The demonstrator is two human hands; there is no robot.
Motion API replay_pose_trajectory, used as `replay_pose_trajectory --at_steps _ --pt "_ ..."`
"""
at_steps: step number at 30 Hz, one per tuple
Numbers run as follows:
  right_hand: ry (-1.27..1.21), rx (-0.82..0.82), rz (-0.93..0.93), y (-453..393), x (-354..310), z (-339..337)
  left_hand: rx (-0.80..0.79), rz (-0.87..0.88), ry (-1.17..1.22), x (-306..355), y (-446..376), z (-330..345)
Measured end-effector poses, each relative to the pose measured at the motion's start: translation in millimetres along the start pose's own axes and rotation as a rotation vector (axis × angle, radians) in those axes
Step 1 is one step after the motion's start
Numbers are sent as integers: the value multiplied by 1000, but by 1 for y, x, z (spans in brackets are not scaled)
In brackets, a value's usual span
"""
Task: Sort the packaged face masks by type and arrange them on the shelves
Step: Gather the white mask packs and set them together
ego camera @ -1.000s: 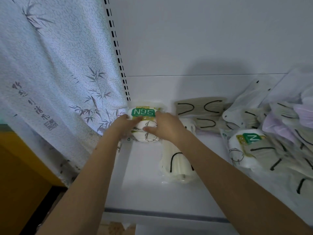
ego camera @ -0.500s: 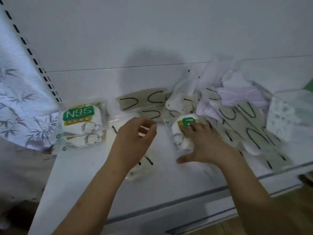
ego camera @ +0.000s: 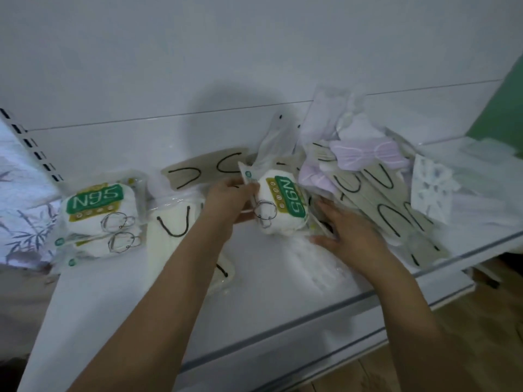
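N95 pack (ego camera: 281, 203) label sideways, in left hand (ego camera: 230, 198)

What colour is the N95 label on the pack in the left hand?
Green with white lettering, over a gold strip, on the N95 pack in the head view.

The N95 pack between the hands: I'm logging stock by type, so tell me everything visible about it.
The white N95 mask pack in clear plastic wrap carries a green label with white "N95" lettering, gold trim and thin looped ear straps. It is turned sideways, label up, near the middle of the white shelf. The left hand grips its left edge; the right hand lies beside its right edge.
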State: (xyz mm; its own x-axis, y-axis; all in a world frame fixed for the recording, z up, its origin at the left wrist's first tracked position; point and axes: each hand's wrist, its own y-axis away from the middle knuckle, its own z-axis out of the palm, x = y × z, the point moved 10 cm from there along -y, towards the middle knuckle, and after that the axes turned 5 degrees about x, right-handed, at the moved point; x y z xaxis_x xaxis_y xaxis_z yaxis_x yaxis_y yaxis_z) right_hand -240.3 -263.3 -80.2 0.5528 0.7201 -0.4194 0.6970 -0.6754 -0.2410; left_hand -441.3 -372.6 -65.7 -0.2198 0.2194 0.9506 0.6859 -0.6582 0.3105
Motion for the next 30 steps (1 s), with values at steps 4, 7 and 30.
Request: replay_pose_trajectory --at_steps 4,7,30 --pt "90 -147 18 13 -28 -1 86 129 172 27 22 -49" --pt "-281 80 20 13 -99 -20 133 222 306 27 59 -96" --pt "277 44 -320 -158 -211 73 718 137 -1008 -30 133 -275"
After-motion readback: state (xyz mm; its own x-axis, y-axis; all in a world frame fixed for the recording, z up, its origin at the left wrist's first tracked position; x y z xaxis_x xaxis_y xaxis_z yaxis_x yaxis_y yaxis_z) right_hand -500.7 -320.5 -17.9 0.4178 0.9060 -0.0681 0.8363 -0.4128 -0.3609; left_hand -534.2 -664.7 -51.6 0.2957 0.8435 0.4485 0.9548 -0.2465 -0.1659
